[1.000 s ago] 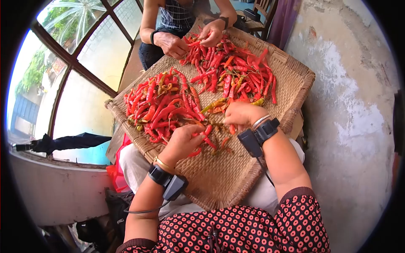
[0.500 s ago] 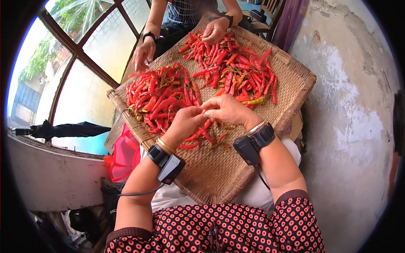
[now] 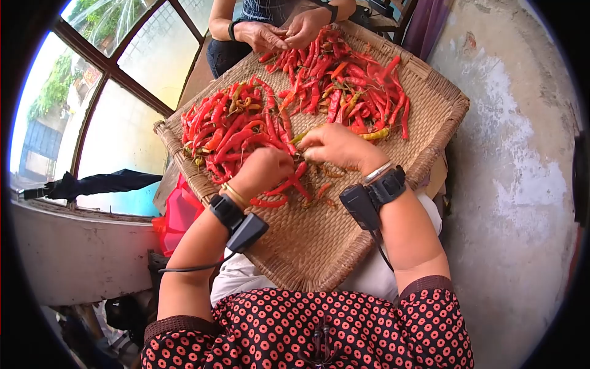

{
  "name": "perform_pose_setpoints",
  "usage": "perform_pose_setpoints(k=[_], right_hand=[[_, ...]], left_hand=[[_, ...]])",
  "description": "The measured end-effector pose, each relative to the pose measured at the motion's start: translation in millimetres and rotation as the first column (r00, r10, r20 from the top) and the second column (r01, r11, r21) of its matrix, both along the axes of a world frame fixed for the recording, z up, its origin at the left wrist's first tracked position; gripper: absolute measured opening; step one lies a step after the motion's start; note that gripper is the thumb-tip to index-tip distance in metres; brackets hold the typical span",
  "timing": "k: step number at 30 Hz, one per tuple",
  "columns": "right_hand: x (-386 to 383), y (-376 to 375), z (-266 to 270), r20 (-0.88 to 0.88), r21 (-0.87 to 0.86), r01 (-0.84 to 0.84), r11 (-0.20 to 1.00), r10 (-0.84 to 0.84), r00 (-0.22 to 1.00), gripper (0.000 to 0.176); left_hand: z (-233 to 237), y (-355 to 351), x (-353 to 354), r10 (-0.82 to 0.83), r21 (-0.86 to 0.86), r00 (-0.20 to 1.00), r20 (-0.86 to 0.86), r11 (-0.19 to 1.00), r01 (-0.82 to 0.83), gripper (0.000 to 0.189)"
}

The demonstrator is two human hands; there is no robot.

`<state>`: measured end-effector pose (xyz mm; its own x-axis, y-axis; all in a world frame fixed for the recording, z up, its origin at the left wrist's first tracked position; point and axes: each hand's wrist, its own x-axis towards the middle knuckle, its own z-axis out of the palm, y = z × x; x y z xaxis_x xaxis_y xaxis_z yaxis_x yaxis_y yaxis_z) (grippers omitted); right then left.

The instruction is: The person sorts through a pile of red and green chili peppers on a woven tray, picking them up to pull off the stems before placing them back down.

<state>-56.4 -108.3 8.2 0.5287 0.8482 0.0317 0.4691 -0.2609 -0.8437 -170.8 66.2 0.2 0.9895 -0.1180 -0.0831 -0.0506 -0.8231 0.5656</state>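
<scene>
A woven tray (image 3: 301, 261) lies across my lap, bearing two heaps of red chili peppers. My left hand (image 3: 264, 172) is closed, fingers curled down at the front edge of the left heap (image 3: 227, 129); what it grips, if anything, is hidden. To its right, my right hand (image 3: 341, 147) is pinched shut, with a yellowish chili pepper (image 3: 299, 136) showing at its fingertips. Beneath the hands, a few red chili peppers (image 3: 294, 179) and small shrivelled brownish ones (image 3: 324, 189) are scattered on the weave. The right heap (image 3: 362, 92) spreads beyond my right hand.
Across the tray sits another person, whose two hands (image 3: 279, 35) meet above the far edge. A folded black umbrella (image 3: 104, 184) lies on the window ledge at left. Red plastic bags (image 3: 181, 215) hang beside the tray. A rough plastered wall (image 3: 504, 154) stands at right.
My hands, together before, have moved apart, the left one down and left onto the heap's edge. The other person's hands have come together at the tray's far side.
</scene>
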Motion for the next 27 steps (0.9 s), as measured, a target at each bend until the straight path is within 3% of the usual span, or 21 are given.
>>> perform_pose_setpoints(k=[2, 3, 5, 8, 11, 13, 17, 21, 23, 27], right_hand=[[-2.3, 5.2, -10.4, 0.002, -0.159, -0.312, 0.937, 0.316, 0.949, 0.027], [-4.3, 6.0, -3.4, -0.065, -0.279, -0.395, 0.875, 0.393, 0.917, 0.031], [-7.8, 7.4, -12.6, -0.024, -0.362, -0.397, 0.843, 0.418, 0.908, 0.034], [-8.9, 7.0, -15.5, 0.005, -0.498, -0.366, 0.786, 0.424, 0.905, 0.041], [-2.2, 0.8, -21.2, 0.028, -0.42, -0.27, 0.866, 0.31, 0.95, 0.043], [2.0, 0.4, -26.1, 0.229, -0.281, -0.147, 0.948, 0.215, 0.949, 0.041], [1.9, 2.7, -18.7, 0.064, -0.426, -0.093, 0.9, 0.133, 0.989, 0.041], [-9.4, 10.6, -17.1, 0.152, -0.512, -0.066, 0.857, 0.166, 0.974, 0.038], [-15.2, 15.6, -18.4, 0.292, -0.555, 0.05, 0.83, 0.139, 0.946, 0.033], [-11.7, 14.7, -16.8, 0.375, -0.611, 0.126, 0.782, 0.146, 0.916, 0.028]], left_hand=[[-20.0, 3.9, -7.9, -0.118, 0.032, 0.991, 0.069, 0.993, 0.116, 0.018], [-17.2, 2.2, -8.1, -0.112, 0.027, 0.991, 0.072, 0.993, 0.111, 0.018], [-9.8, -4.4, -7.5, -0.065, 0.092, 0.993, -0.097, 0.993, 0.074, 0.025], [-11.0, -8.2, -5.3, -0.072, -0.005, 0.994, -0.076, 0.997, 0.072, 0.034], [-24.2, -6.1, -5.3, -0.12, -0.096, 0.992, 0.04, 0.988, 0.123, 0.039], [-20.5, -7.5, -2.2, -0.098, -0.163, 0.995, 0.007, 0.982, 0.098, 0.042], [-31.0, -4.4, 3.1, -0.073, -0.306, 0.997, 0.033, 0.949, 0.08, 0.047], [-34.9, -5.9, 4.3, -0.078, -0.283, 0.995, 0.063, 0.955, 0.093, 0.049], [-29.7, -8.9, 3.3, 0.004, -0.288, 0.999, -0.047, 0.957, -0.018, 0.047], [-27.7, -10.1, 2.9, 0.024, -0.273, 1.0, -0.009, 0.962, -0.025, 0.045]])
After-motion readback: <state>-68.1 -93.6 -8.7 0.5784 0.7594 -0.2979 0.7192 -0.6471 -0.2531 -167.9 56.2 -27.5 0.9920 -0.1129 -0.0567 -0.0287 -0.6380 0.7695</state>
